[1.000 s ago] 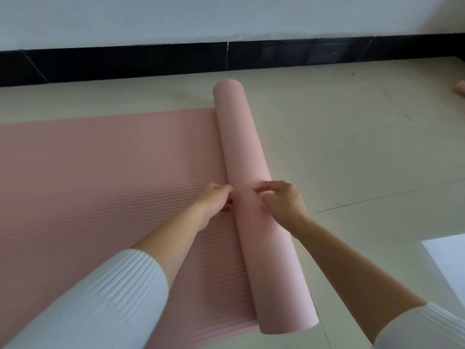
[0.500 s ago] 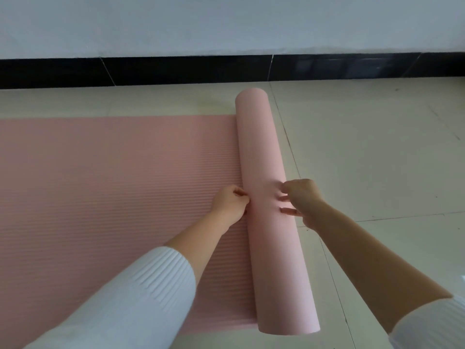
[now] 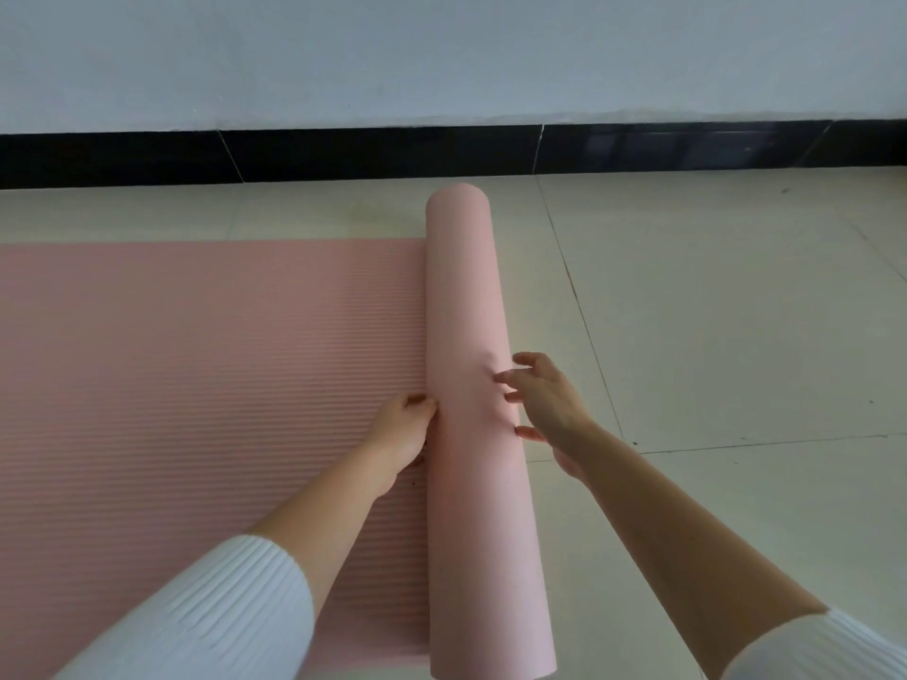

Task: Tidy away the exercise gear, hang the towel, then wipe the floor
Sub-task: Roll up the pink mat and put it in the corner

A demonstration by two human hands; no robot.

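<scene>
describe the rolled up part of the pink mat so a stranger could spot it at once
Below the black skirting strip, a pink ribbed foam mat lies flat on the pale tiled floor. Along its right edge lies the rolled part, a long pink tube, between the left hand and right hand. Unlike the flat ribbed sheet, it is round and smooth.

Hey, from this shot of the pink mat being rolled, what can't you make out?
Head view only:
Ribbed pink foam mat: its unrolled length, cut off by the left edge.
Left hand: its fingertips, hidden against the pink rolled tube, so its grip is unclear.
The tube's inner layers: both ends face away.
Towel: outside the frame.
</scene>
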